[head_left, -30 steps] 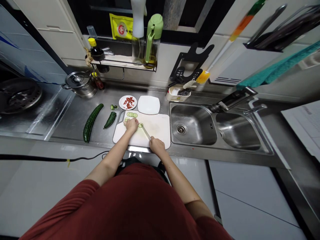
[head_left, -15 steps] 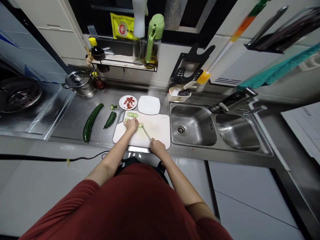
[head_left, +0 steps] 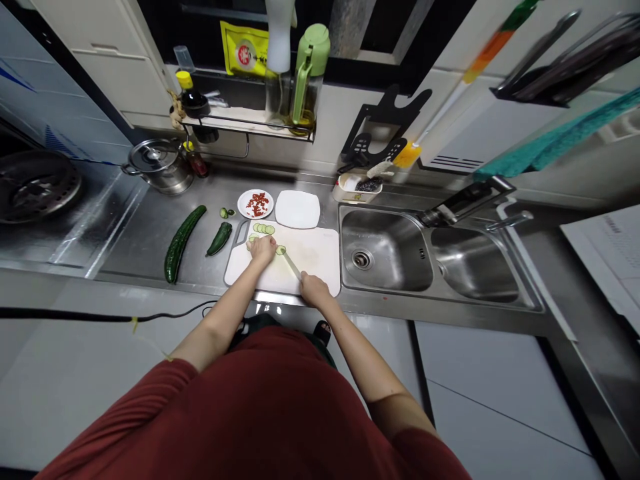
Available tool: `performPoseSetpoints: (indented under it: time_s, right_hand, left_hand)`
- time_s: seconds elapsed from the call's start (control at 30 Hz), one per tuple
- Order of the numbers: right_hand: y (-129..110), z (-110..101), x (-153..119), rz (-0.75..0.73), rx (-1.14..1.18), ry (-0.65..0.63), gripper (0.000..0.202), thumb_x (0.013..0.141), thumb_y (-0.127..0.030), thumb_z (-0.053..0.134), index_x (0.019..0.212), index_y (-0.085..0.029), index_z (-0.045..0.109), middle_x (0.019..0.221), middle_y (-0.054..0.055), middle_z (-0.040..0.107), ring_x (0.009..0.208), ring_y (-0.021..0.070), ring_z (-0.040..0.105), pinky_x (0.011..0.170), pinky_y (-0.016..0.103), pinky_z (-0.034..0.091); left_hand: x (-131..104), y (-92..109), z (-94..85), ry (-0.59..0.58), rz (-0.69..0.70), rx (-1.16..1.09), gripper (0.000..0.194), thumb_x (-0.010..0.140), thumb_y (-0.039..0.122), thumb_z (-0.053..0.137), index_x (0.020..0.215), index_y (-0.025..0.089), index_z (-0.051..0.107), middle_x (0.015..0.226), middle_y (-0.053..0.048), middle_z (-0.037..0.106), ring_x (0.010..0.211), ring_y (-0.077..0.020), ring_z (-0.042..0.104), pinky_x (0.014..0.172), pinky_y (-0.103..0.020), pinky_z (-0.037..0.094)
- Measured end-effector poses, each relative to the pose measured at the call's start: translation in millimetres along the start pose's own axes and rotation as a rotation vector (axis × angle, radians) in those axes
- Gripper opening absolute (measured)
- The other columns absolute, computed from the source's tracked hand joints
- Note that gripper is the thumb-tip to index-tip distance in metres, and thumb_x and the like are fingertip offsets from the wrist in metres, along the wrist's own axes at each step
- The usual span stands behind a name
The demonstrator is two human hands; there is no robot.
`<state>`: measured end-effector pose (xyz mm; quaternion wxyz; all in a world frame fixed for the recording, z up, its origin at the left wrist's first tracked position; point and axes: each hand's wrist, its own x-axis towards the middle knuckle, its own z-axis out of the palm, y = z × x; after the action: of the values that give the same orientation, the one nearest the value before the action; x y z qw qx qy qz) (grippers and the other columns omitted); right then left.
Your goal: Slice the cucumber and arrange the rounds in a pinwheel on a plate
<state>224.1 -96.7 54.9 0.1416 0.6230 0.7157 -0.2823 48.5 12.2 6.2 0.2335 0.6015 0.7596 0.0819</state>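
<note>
My right hand (head_left: 314, 290) grips the handle of a kitchen knife (head_left: 291, 265), whose blade slants up and left over the white cutting board (head_left: 315, 257). At the blade's tip lies a round cucumber slice (head_left: 281, 251). Just left of that slice, my left hand (head_left: 263, 252) is low over the board with its fingers curled together; what they hold, if anything, is hidden. Another slice shows partly at its upper left edge. A row of overlapping cucumber slices (head_left: 264, 229) lies near the board's top left.
Left of the board lie a whole cucumber (head_left: 184, 245), a cut cucumber piece (head_left: 219, 239) and small cucumber ends (head_left: 226, 213). Behind it stand a plate of chopped red pieces (head_left: 245, 203) and a white plate (head_left: 297, 209). A double sink (head_left: 383, 250) borders the right; a pot (head_left: 163, 170) stands back left.
The view has shifted very slightly. Both hands, the knife and the slices look almost the same as before.
</note>
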Motion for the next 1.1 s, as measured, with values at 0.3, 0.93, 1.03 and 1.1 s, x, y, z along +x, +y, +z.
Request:
performPoseSetpoints:
  time_s: [0.3,0.93,1.03,1.1]
  right_hand:
    - [-3,-4,11,-0.013,-0.005,0.007,0.03,0.092,-0.015,0.036,0.116,-0.014,0.053,0.109,0.017,0.067,0.1,0.0274,0.065,0.079,0.035,0.048]
    - [-2,-2,1,-0.004,-0.005,-0.014,0.03,0.089,-0.013,0.037,0.114,-0.012,0.054,0.108,0.019,0.067,0.1,0.0297,0.065,0.078,0.037,0.049]
    - [-5,-4,7,-0.001,-0.003,-0.011,0.03,0.089,-0.013,0.037,0.114,-0.013,0.053,0.108,0.019,0.067,0.1,0.0292,0.065,0.079,0.037,0.049]
    - [-8,-6,10,0.004,-0.005,-0.011,0.03,0.089,-0.012,0.037,0.115,-0.013,0.053,0.109,0.019,0.066,0.101,0.029,0.065,0.079,0.036,0.049]
  left_hand:
    - [1,0,-0.1,0.001,0.0,0.003,0.011,0.08,0.036,0.06,0.08,0.026,0.066,0.093,-0.006,0.071,0.106,-0.0289,0.055,0.093,-0.044,0.027]
    - [2,0,2.5,0.012,-0.004,0.032,0.014,0.081,0.031,0.054,0.084,0.027,0.067,0.096,-0.005,0.071,0.106,-0.0273,0.055,0.092,-0.043,0.028]
    - [2,0,2.0,0.01,-0.001,0.031,0.013,0.081,0.031,0.055,0.083,0.027,0.067,0.096,-0.005,0.071,0.106,-0.0274,0.055,0.092,-0.043,0.028]
    - [2,0,1.8,0.007,-0.002,0.033,0.012,0.081,0.032,0.056,0.083,0.027,0.067,0.096,-0.006,0.071,0.106,-0.0277,0.055,0.092,-0.043,0.028]
